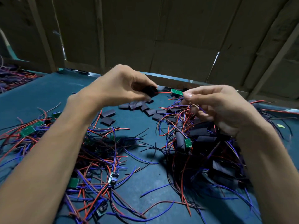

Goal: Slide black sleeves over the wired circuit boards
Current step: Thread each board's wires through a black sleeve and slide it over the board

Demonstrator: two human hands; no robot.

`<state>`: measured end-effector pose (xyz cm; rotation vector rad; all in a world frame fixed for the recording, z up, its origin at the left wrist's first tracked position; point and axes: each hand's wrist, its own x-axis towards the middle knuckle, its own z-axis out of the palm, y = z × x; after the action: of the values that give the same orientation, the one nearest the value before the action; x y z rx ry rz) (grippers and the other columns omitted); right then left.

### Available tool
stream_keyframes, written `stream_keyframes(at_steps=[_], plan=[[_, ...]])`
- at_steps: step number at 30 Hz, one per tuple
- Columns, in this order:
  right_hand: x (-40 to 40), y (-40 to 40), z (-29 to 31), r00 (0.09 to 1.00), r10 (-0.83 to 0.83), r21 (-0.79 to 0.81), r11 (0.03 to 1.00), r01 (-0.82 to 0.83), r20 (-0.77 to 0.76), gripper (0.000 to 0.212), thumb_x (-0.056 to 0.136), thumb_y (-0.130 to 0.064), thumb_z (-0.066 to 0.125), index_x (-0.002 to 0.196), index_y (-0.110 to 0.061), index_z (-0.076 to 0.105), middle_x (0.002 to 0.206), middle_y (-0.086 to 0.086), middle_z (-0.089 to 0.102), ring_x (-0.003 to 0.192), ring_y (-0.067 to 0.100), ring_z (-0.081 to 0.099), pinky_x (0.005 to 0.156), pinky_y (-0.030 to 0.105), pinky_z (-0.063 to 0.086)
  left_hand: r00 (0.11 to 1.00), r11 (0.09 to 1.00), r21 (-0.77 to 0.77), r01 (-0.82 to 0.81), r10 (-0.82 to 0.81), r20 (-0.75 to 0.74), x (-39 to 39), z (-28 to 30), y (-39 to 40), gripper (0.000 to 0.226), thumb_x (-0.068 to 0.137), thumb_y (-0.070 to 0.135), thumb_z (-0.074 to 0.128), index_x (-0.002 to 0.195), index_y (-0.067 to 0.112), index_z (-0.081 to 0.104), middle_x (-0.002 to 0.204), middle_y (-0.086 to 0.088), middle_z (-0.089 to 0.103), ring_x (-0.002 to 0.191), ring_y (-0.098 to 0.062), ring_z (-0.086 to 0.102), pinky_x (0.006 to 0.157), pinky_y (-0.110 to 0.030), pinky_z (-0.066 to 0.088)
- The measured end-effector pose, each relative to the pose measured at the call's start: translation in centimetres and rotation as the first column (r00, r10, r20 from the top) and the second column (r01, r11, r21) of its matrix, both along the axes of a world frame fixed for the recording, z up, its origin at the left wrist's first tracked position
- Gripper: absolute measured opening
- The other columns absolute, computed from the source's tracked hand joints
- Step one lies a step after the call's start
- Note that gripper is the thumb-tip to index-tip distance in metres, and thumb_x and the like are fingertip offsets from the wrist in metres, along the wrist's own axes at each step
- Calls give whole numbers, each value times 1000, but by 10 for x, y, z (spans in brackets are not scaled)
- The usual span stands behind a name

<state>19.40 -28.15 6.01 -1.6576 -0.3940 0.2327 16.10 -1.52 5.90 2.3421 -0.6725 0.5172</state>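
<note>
My left hand (pixel 119 84) pinches black sleeve (pixel 149 91), red wire (pixel 164 92) entering its mouth. My right hand (pixel 215 105) pinches green circuit board (pixel 176 92) at far edge, fingers curled. Board just beside sleeve, above loose sleeves (pixel 137 106) on teal table (pixel 48 94)

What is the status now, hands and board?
Left hand pinches black sleeve. Right hand holds green board by its end. Red wire threaded; board not yet sleeved. Nothing blocking.

Loose sleeves (pixel 139 107) lie on the table (pixel 48 94) between two wire heaps (pixel 97 159), behind them cardboard (pixel 178 38)
</note>
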Motion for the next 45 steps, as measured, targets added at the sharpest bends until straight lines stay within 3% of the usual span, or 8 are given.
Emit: stream_keyframes(at_steps=[8, 13, 17, 25, 30, 35, 42, 45], plan=[[-3, 29, -20, 932, -113, -180, 966, 184, 344, 3, 83, -12, 82, 83, -14, 81, 71, 1, 76, 54, -2, 57, 54, 12, 42, 996, 964, 261, 55, -72, 57, 7, -14, -32, 40, 83, 5, 77, 121, 17, 73, 91, -6, 71, 83, -23, 66, 77, -44, 52], [0, 25, -24, 875, -140, -218, 939, 266, 464, 4, 81, -17, 81, 77, -19, 79, 70, -1, 75, 68, 9, 68, 68, 34, 55, 999, 973, 231, -1, -10, 47, 8, -16, -34, 44, 85, 9, 76, 128, 16, 69, 100, -7, 73, 91, -20, 68, 82, -42, 53], [-2, 32, -30, 722, -100, -226, 912, 341, 685, 2, 83, -18, 79, 85, -19, 79, 71, -10, 72, 63, -3, 61, 65, 20, 45, 999, 970, 241, -22, 28, -23, 6, -15, -34, 37, 92, 20, 70, 128, 17, 68, 101, -3, 73, 93, -16, 68, 86, -40, 53], [0, 28, -24, 855, -9, -285, 941, 183, 519, 8, 85, -18, 81, 82, -25, 79, 67, -11, 69, 59, -5, 54, 63, 20, 43, 1000, 959, 285, 6, 0, -22, 9, -16, -38, 48, 94, 27, 69, 139, 15, 59, 107, -5, 68, 100, -20, 64, 90, -38, 50], [2, -22, 19, 803, -283, 4, 944, 329, 525, 2, 80, -23, 81, 79, -22, 81, 63, -11, 70, 55, -1, 56, 51, 16, 44, 984, 972, 166, -167, 175, -35, 30, -28, -3, 64, 95, 46, 62, 152, 26, 42, 134, 3, 60, 121, -12, 57, 101, -26, 43], [13, -78, 28, 811, -467, -218, 801, 557, 353, 24, 70, -36, 81, 86, -18, 79, 65, 2, 68, 54, 12, 58, 51, 22, 48, 587, 621, 690, -373, 733, -343, 45, -91, 41, 70, 101, 53, 44, 160, 35, 11, 160, -19, 20, 147, -43, 21, 118, -55, 24], [13, -50, 11, 597, -500, -484, 351, 802, 627, 46, 79, -36, 78, 117, -15, 62, 131, 19, 54, 120, 42, 50, 104, 52, 40, 689, 688, 607, -399, 661, -296, 44, -81, 41, 27, 91, 33, 71, 114, 18, 73, 122, -9, 69, 115, -29, 61, 93, -32, 49], [-9, -10, 10, 513, -360, -250, 573, 781, 779, 36, 86, -31, 74, 117, -19, 62, 124, 12, 59, 113, 32, 58, 101, 48, 46, 662, 729, 563, -389, 646, -379, 39, -77, 43, 27, 84, 32, 80, 106, 18, 74, 112, -7, 72, 109, -28, 64, 89, -34, 52]])
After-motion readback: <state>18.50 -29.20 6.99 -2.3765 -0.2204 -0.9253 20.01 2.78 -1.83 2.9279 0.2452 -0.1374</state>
